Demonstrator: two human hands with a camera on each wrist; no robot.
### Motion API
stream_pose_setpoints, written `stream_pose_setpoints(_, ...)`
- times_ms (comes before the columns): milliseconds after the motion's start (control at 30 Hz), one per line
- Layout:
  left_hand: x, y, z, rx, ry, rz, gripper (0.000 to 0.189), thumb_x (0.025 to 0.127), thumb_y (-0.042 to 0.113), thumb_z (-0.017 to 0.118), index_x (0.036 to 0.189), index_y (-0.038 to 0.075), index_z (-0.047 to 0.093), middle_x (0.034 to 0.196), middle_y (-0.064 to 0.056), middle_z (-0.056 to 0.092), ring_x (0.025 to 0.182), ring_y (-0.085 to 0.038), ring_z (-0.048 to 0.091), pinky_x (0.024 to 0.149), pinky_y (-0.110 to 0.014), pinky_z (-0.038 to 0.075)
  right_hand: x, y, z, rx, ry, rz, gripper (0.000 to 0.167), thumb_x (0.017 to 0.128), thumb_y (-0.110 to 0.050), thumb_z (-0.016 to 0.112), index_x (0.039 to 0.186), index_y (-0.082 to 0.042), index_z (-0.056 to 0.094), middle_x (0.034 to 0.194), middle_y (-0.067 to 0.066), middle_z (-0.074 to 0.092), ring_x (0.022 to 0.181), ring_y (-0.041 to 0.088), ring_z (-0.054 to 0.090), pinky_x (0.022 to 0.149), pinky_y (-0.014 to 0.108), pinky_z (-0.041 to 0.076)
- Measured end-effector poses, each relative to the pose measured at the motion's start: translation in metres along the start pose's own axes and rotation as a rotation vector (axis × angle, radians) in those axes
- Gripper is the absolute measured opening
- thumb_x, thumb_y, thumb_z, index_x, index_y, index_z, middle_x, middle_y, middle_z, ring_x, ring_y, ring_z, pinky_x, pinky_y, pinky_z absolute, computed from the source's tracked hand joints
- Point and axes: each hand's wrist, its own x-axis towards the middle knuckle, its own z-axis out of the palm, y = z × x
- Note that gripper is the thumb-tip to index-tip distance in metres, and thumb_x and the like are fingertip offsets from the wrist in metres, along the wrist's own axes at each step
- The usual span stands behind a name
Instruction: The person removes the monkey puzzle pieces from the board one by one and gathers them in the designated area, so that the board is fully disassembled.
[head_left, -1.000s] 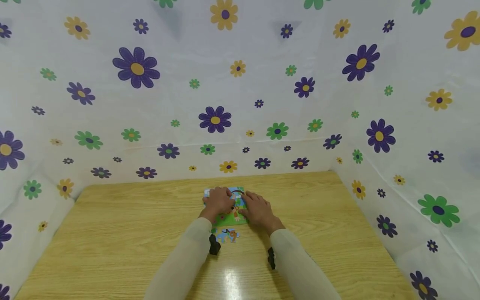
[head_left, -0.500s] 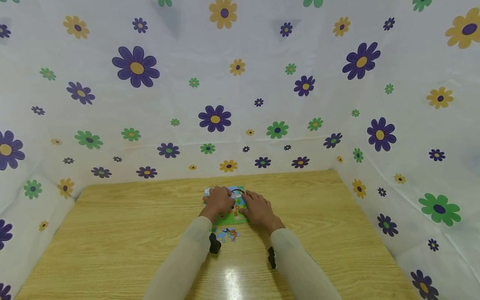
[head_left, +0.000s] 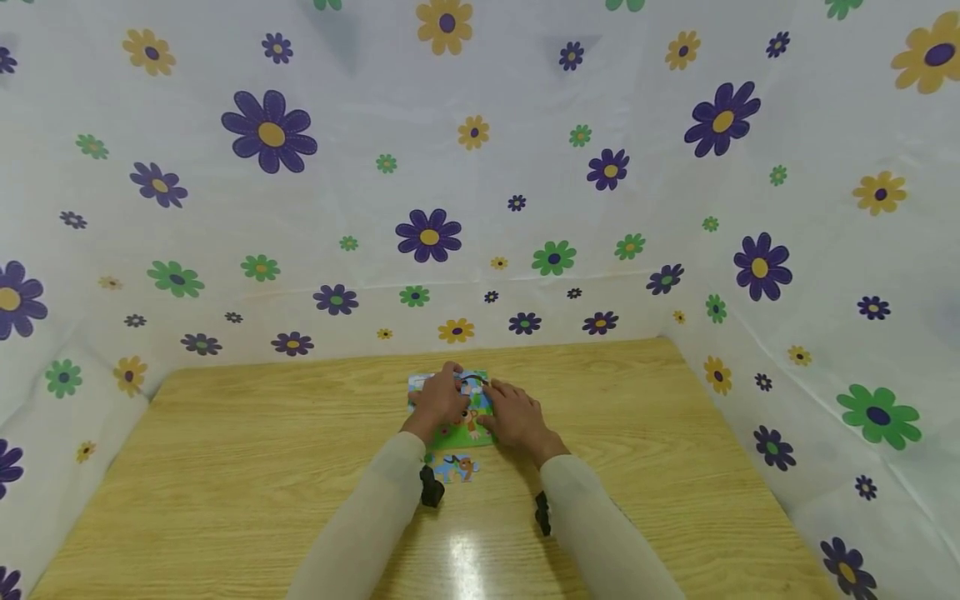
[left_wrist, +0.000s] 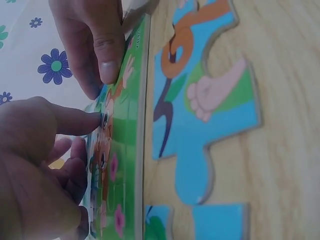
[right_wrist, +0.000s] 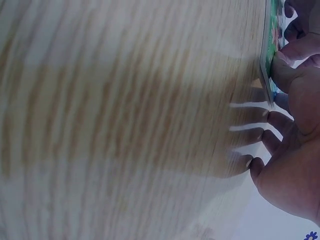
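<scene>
Head view, lower centre: loose pieces [head_left: 459, 468] lie nearest, probably parked within reach. Mid-frame beyond, the left hand [head_left: 439, 403] touches the puzzle board [head_left: 465, 438] while the right hand [head_left: 519, 418] rests along its edge, seemingly steadying it — neither visibly grasping anything.

The puzzle [head_left: 461, 438] lies flat on the counter [head_left: 262, 450], towards the far edge and about midway between its sides. The left hand [head_left: 441, 402] is over the puzzle's left part, the right hand [head_left: 517, 418] at its right edge. Loose pieces [head_left: 465, 469] lie before the puzzle, near it but apart, between the forearms. A sheet [head_left: 480, 183] stands behind the counter and along both sides.
</scene>
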Motion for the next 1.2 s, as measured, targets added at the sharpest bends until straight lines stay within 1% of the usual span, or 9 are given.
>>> stream_pose_setpoints(133, 0.001, 0.000, -0.001, 0.010, -0.003, -0.002, 0.058, 0.093, 0.022, 0.061, 0.146, 0.020, 0.038, 0.104, 0.001, 0.061, 0.110, -0.029, 0.056, 0.098, -0.065, 0.025, 0.001, -0.001, -0.001, -0.007, -0.001, 0.004, 0.062, 0.097, -0.042, 0.055, 0.151, -0.018, 0.036, 0.158, 0.005, 0.030, 0.144, 0.033, 0.030, 0.109, 0.060, 0.029)
stream_pose_setpoints(300, 0.001, 0.000, -0.005, 0.075, 0.017, -0.002, 0.051, 0.093, 0.022, 0.063, 0.141, 0.023, 0.047, 0.086, 0.005, 0.059, 0.106, -0.029, 0.057, 0.101, -0.064, 0.024, 0.001, -0.002, -0.001, -0.011, -0.007, -0.004, 0.062, 0.097, -0.042, 0.055, 0.151, -0.019, 0.035, 0.158, 0.004, 0.030, 0.144, 0.033, 0.030, 0.109, 0.060, 0.029)
stream_pose_setpoints(367, 0.000, -0.001, -0.006, 0.115, 0.041, 0.005, 0.049, 0.093, 0.024, 0.064, 0.139, 0.024, 0.049, 0.084, 0.004, 0.061, 0.104, -0.029, 0.057, 0.102, -0.064, 0.024, 0.001, -0.002, -0.001, -0.007, -0.008, -0.009, 0.061, 0.097, -0.042, 0.055, 0.151, -0.019, 0.036, 0.158, 0.005, 0.030, 0.143, 0.034, 0.031, 0.109, 0.060, 0.029)
stream_pose_setpoints(500, -0.003, -0.005, -0.007, 0.176, 0.103, 0.025, 0.045, 0.092, 0.032, 0.063, 0.136, 0.026, 0.054, 0.108, -0.004, 0.065, 0.117, -0.034, 0.054, 0.096, -0.064, 0.028, 0.001, -0.002, -0.002, -0.007, -0.007, -0.020, 0.060, 0.097, -0.042, 0.055, 0.150, -0.019, 0.037, 0.158, 0.005, 0.030, 0.143, 0.035, 0.031, 0.108, 0.061, 0.030)
stream_pose_setpoints(567, -0.004, -0.007, -0.007, 0.172, 0.128, 0.037, 0.045, 0.091, 0.036, 0.062, 0.134, 0.026, 0.056, 0.122, -0.007, 0.061, 0.120, -0.034, 0.052, 0.094, -0.064, 0.030, 0.001, -0.001, -0.003, -0.008, -0.008, -0.018, 0.060, 0.097, -0.043, 0.054, 0.150, -0.019, 0.037, 0.158, 0.004, 0.030, 0.143, 0.034, 0.031, 0.108, 0.060, 0.030)
stream_pose_setpoints(633, -0.006, -0.010, -0.007, 0.157, 0.141, 0.046, 0.045, 0.090, 0.040, 0.062, 0.132, 0.026, 0.057, 0.130, -0.008, 0.056, 0.121, -0.034, 0.052, 0.093, -0.064, 0.031, 0.000, 0.000, -0.004, -0.005, -0.009, -0.014, 0.059, 0.097, -0.043, 0.054, 0.149, -0.020, 0.038, 0.159, 0.004, 0.030, 0.144, 0.033, 0.030, 0.109, 0.060, 0.029)
stream_pose_setpoints(800, -0.014, -0.015, -0.008, 0.110, 0.136, 0.073, 0.048, 0.088, 0.045, 0.064, 0.130, 0.025, 0.057, 0.128, -0.010, 0.055, 0.117, -0.035, 0.052, 0.088, -0.061, 0.033, 0.000, 0.004, -0.004, -0.005, -0.008, -0.018, 0.058, 0.097, -0.044, 0.054, 0.147, -0.019, 0.041, 0.158, 0.005, 0.030, 0.144, 0.033, 0.030, 0.110, 0.059, 0.028)
stream_pose_setpoints(967, -0.025, -0.017, -0.009, 0.094, 0.118, 0.080, 0.049, 0.086, 0.047, 0.066, 0.130, 0.026, 0.057, 0.127, -0.010, 0.054, 0.120, -0.036, 0.050, 0.088, -0.061, 0.034, -0.001, 0.007, -0.005, -0.018, -0.011, -0.030, 0.056, 0.097, -0.044, 0.054, 0.146, -0.020, 0.042, 0.158, 0.004, 0.031, 0.143, 0.034, 0.031, 0.108, 0.060, 0.030)
stream_pose_setpoints(1200, -0.042, -0.021, -0.013, 0.131, 0.116, 0.086, 0.047, 0.087, 0.048, 0.065, 0.129, 0.028, 0.060, 0.117, -0.005, 0.060, 0.114, -0.031, 0.054, 0.086, -0.060, 0.038, -0.001, 0.005, -0.005, -0.025, -0.010, -0.064, 0.056, 0.097, -0.045, 0.053, 0.146, -0.020, 0.043, 0.157, 0.006, 0.033, 0.141, 0.036, 0.034, 0.105, 0.062, 0.032)
